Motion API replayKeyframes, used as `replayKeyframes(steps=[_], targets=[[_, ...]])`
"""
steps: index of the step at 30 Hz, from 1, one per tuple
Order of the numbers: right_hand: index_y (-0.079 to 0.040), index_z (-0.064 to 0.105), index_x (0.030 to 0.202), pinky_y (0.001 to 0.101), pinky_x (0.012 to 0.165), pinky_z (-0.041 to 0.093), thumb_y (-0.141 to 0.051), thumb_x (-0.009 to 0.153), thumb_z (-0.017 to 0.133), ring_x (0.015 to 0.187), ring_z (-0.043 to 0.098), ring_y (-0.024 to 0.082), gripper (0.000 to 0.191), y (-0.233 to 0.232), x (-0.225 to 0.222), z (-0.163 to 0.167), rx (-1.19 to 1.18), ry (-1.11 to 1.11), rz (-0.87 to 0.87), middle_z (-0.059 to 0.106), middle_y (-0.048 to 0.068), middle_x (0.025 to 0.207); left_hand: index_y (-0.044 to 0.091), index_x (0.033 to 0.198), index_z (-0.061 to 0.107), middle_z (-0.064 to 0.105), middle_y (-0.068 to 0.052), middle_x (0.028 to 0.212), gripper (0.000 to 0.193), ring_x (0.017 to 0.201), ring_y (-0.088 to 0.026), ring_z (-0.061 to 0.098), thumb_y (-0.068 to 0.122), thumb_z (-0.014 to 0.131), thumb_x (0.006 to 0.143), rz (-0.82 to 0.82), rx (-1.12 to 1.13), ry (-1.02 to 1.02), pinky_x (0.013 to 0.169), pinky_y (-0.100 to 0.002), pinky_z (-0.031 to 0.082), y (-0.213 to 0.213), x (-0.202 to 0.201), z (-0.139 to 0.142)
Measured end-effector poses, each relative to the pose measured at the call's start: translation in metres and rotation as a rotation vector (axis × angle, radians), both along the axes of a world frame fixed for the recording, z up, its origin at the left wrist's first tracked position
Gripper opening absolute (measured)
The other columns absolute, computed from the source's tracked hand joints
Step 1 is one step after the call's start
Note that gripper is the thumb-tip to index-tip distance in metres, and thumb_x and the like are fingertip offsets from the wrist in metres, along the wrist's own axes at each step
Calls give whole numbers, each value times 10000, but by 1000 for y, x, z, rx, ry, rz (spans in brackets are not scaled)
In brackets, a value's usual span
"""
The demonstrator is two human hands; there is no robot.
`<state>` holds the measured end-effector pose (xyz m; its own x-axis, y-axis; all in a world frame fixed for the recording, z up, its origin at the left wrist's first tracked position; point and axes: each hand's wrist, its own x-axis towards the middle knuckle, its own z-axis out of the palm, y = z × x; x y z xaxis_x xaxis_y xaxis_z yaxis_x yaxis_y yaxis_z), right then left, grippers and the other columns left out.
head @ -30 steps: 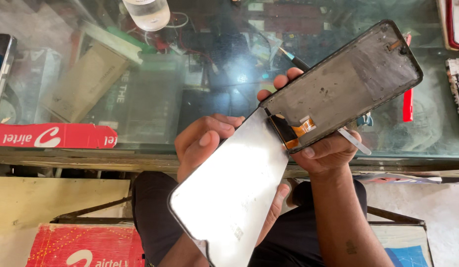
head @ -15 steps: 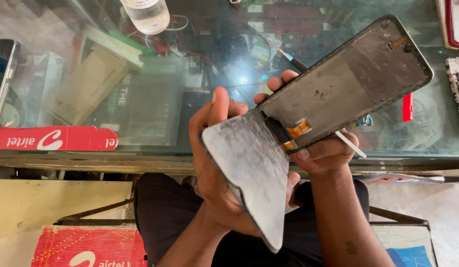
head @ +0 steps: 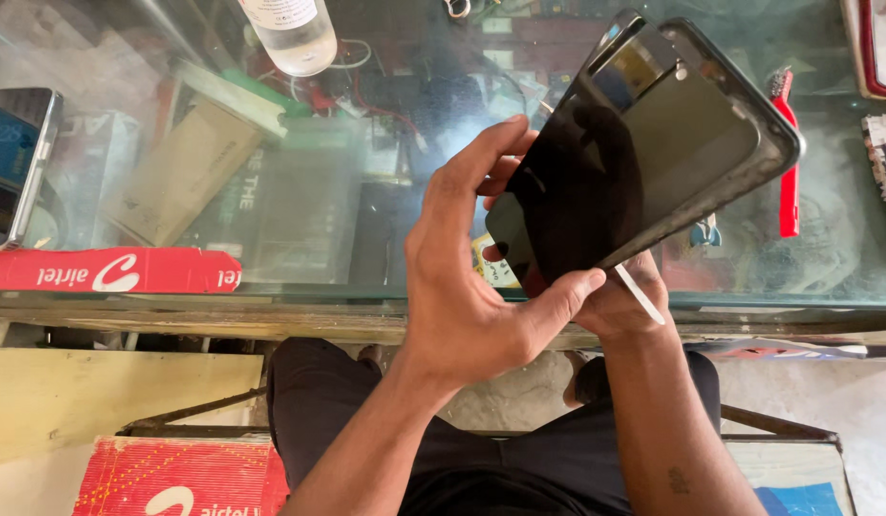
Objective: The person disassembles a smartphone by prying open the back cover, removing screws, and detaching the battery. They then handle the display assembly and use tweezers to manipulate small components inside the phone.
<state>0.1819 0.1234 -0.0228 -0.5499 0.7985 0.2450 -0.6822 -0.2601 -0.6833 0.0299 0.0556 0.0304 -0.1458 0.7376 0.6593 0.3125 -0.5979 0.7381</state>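
Note:
My left hand (head: 467,277) grips the lower end of a glossy black screen panel (head: 576,196), thumb on its front edge and fingers behind it. The panel lies folded over a dark phone frame (head: 739,143) that slants up to the right. My right hand (head: 619,306) holds the frame from underneath, mostly hidden by the panel. A thin white tool (head: 639,294) sticks out between its fingers. Both parts hover over the front edge of a glass counter (head: 366,296).
On the counter stand a clear plastic bottle (head: 290,33) at the back, a phone (head: 13,162) at far left and a red brush (head: 789,162) at right. A red strip (head: 108,270) runs along the counter edge. Boxes show under the glass. My knees are below.
The screen panel, hanging open with its pale back toward me, has been swung up and folded onto the frame, glossy black side now facing me. My left hand moved up with it.

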Motion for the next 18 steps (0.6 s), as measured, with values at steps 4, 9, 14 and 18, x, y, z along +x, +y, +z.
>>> replayKeyframes(steps=[4, 9, 14, 18], targets=[[-20, 360, 1603, 528, 1059, 549, -178, 787, 924, 1367, 558, 342, 1004, 0, 0, 1, 207, -40, -46, 516, 212, 1524, 78, 1478, 475, 677, -95, 1314, 864, 1229, -207, 691, 220, 969, 783, -6, -76, -14, 1092, -334, 575, 9, -2, -3], [63, 480, 1550, 421, 1070, 527, -20, 759, 891, 1246, 605, 266, 895, 1, 5, -5, 223, -135, -33, 590, 220, 1403, 69, 1415, 598, 700, -66, 1335, 742, 1204, -195, 714, 234, 977, 799, -66, -147, -75, 1088, -334, 589, 15, -11, -14], [101, 570, 1390, 348, 1111, 517, -53, 745, 872, 1250, 627, 221, 729, 2, 4, -2, 256, -231, -61, 620, 184, 1412, 39, 1332, 686, 686, -78, 1395, 579, 1258, -204, 682, 196, 958, 845, -111, -184, -138, 1101, -364, 520, 20, -26, -30], [104, 571, 1413, 346, 936, 554, -86, 709, 853, 1127, 636, 199, 783, 0, -1, 5, 234, -291, -77, 647, 165, 1399, 22, 1361, 645, 635, -108, 1397, 603, 1273, -204, 617, 183, 950, 866, -273, -205, -353, 1149, -383, 479, 32, -30, -37]])
